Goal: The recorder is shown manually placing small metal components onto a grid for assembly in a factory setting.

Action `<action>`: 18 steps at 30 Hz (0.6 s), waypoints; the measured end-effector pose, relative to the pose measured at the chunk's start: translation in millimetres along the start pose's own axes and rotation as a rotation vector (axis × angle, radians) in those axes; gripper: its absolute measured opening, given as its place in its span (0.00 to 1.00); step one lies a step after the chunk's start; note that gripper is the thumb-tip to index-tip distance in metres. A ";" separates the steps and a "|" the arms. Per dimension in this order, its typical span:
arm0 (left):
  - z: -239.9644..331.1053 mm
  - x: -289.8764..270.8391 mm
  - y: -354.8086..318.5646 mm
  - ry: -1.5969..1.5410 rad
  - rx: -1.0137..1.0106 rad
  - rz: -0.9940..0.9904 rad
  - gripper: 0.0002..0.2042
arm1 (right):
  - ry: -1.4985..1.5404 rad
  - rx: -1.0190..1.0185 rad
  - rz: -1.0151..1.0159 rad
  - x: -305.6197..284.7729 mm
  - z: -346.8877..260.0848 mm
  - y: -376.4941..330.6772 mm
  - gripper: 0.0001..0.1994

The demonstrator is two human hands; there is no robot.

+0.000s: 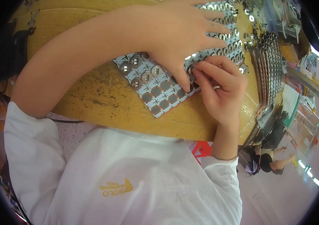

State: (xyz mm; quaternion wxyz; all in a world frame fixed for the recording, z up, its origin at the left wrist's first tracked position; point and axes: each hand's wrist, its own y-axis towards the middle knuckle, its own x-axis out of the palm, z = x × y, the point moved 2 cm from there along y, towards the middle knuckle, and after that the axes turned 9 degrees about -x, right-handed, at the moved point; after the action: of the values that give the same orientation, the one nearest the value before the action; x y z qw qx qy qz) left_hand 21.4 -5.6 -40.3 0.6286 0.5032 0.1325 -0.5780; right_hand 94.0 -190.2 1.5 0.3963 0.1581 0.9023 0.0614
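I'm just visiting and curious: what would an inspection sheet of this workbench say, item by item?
Surface: worn yellow wooden table, scuffed and stained.
Job's things: pale blue sheet with rows of round grey discs, lying flat; a small silvery disc pinched at its edge.
Clutter: loose silvery discs spread beyond the hands; stacked rows of metal parts at the right.
Grips: left hand presses flat on the sheet, thumb down; right hand pinches the small disc with its fingertips.
Cables: a dark cable under the table edge.
Surroundings: another person seated lower right; shelves and ceiling lights beyond.
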 end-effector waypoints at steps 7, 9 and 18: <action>20.9 -33.6 23.3 0.209 -0.162 -0.443 0.51 | -0.129 -0.036 0.129 6.6 -4.8 -0.3 0.08; 16.7 -24.2 16.6 0.136 -0.141 -0.368 0.51 | -0.061 -0.035 0.158 -0.1 0.8 -0.2 0.07; 14.8 -9.8 6.6 0.194 -0.177 -0.253 0.55 | -0.539 0.246 0.435 -65.0 59.1 -19.9 0.06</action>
State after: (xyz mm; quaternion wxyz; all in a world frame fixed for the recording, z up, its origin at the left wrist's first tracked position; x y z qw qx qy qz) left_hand 18.0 -12.5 -23.1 0.5773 0.4785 0.3049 -0.5872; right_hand 174.0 -231.5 2.0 0.5755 0.4030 0.7116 -0.0084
